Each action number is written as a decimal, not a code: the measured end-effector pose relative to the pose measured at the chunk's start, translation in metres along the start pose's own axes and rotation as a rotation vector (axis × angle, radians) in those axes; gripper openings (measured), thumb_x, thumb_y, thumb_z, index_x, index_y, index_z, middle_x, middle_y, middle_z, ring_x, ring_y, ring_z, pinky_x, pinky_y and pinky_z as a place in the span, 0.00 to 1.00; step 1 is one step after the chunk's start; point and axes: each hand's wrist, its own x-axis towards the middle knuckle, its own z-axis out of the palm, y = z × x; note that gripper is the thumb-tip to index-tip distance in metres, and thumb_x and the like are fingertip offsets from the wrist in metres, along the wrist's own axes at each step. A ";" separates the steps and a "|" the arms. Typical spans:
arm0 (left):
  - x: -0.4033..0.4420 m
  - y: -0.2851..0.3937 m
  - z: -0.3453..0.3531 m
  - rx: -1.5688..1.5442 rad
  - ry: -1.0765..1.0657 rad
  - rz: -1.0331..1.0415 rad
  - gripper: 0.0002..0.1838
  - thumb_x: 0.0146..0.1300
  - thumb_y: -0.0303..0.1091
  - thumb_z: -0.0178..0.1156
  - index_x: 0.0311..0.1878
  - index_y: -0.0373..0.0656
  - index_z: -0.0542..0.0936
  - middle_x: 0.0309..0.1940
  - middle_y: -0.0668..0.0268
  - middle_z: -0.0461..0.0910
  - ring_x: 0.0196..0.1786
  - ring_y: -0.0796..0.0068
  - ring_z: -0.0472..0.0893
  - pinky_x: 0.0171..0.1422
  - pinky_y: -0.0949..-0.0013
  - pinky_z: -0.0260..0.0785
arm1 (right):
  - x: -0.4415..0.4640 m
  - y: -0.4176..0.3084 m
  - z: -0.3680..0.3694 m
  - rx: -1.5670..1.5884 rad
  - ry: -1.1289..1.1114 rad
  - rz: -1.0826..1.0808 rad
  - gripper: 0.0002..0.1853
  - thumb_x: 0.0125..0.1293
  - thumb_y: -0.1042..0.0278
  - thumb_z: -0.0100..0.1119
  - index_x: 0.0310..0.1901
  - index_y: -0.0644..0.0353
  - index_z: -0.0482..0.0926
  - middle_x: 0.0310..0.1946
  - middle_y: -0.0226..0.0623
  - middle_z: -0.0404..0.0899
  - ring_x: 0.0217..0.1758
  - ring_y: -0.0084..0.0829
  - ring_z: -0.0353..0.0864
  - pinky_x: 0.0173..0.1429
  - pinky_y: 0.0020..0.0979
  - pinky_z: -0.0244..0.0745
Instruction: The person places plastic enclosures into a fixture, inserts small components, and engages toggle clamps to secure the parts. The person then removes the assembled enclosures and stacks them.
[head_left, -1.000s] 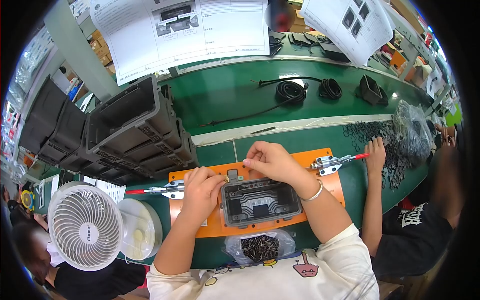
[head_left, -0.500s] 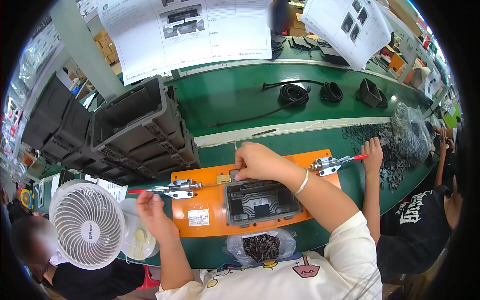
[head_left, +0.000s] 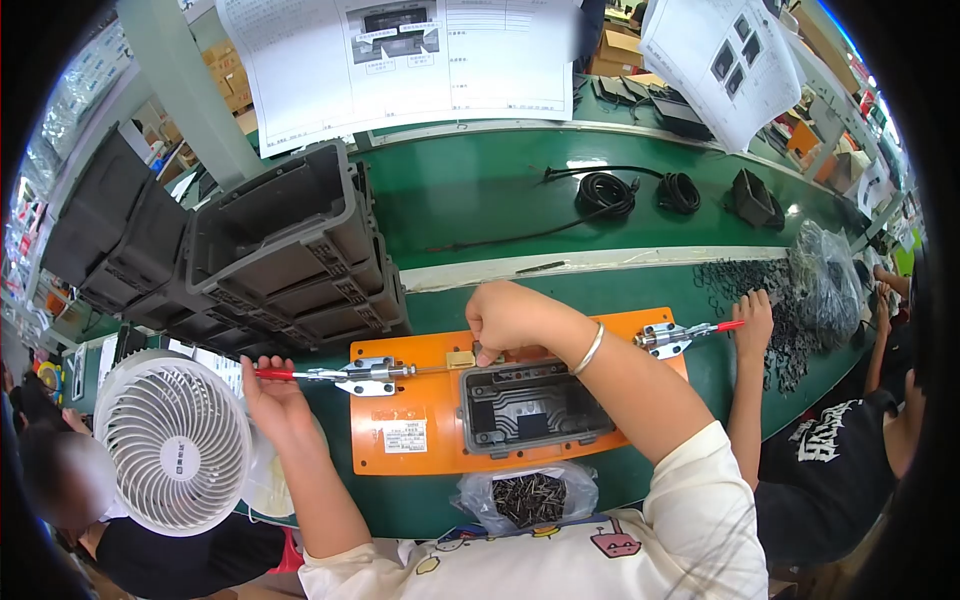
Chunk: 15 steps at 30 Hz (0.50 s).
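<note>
On an orange fixture plate sits a dark grey plastic housing, open side up, with a ribbed inside. My right hand reaches over its far edge, thumb and finger pinched on a small grey piece beside a tan block. What else those fingers cover is hidden. At the plate's left end, my left hand has its fingers closed round the red handle of a toggle clamp. A second toggle clamp is mounted at the right end, untouched by my hands.
Stacked grey bins stand at the back left, a white fan at the left. A bag of screws lies in front. Another person's hand is near black clips. Coiled cables lie behind.
My left hand has moved left and up onto the red clamp handle. My right hand stays at the housing's far edge. The whole view has shifted slightly.
</note>
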 end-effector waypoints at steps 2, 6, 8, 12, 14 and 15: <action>-0.017 0.007 0.028 0.061 -0.078 0.136 0.10 0.69 0.40 0.59 0.39 0.45 0.73 0.30 0.68 0.77 0.37 0.73 0.75 0.48 0.65 0.67 | 0.002 0.001 0.002 0.028 -0.014 0.050 0.14 0.44 0.73 0.77 0.26 0.66 0.77 0.17 0.41 0.79 0.20 0.32 0.82 0.24 0.33 0.73; -0.035 0.011 0.060 0.194 -0.264 0.272 0.10 0.72 0.39 0.53 0.36 0.45 0.69 0.23 0.68 0.70 0.28 0.76 0.70 0.38 0.70 0.65 | -0.001 -0.001 0.004 0.076 0.024 0.079 0.14 0.44 0.75 0.76 0.24 0.67 0.76 0.17 0.41 0.79 0.18 0.31 0.81 0.23 0.31 0.73; -0.043 0.006 0.075 0.285 -0.305 0.346 0.11 0.73 0.36 0.50 0.33 0.45 0.67 0.17 0.70 0.63 0.20 0.80 0.62 0.27 0.72 0.59 | -0.001 0.001 0.005 0.105 0.049 0.078 0.14 0.44 0.75 0.76 0.24 0.67 0.76 0.17 0.40 0.79 0.18 0.31 0.81 0.23 0.32 0.73; -0.054 -0.001 0.085 0.347 -0.391 0.373 0.10 0.72 0.31 0.48 0.31 0.45 0.66 0.16 0.70 0.63 0.18 0.82 0.60 0.23 0.76 0.55 | -0.001 0.001 0.006 0.108 0.063 0.085 0.14 0.44 0.75 0.76 0.24 0.67 0.76 0.17 0.40 0.78 0.18 0.31 0.80 0.22 0.32 0.73; -0.057 -0.004 0.086 0.380 -0.449 0.381 0.11 0.72 0.29 0.47 0.30 0.45 0.66 0.16 0.71 0.63 0.18 0.83 0.60 0.22 0.78 0.54 | -0.003 0.002 0.007 0.130 0.091 0.064 0.10 0.43 0.77 0.73 0.23 0.68 0.79 0.16 0.43 0.79 0.17 0.34 0.80 0.25 0.35 0.75; -0.059 -0.006 0.086 0.379 -0.450 0.376 0.11 0.72 0.29 0.47 0.30 0.45 0.66 0.16 0.71 0.63 0.18 0.83 0.60 0.22 0.78 0.54 | -0.004 0.001 0.007 0.131 0.091 0.069 0.10 0.43 0.77 0.73 0.23 0.68 0.79 0.16 0.43 0.79 0.17 0.34 0.80 0.25 0.35 0.75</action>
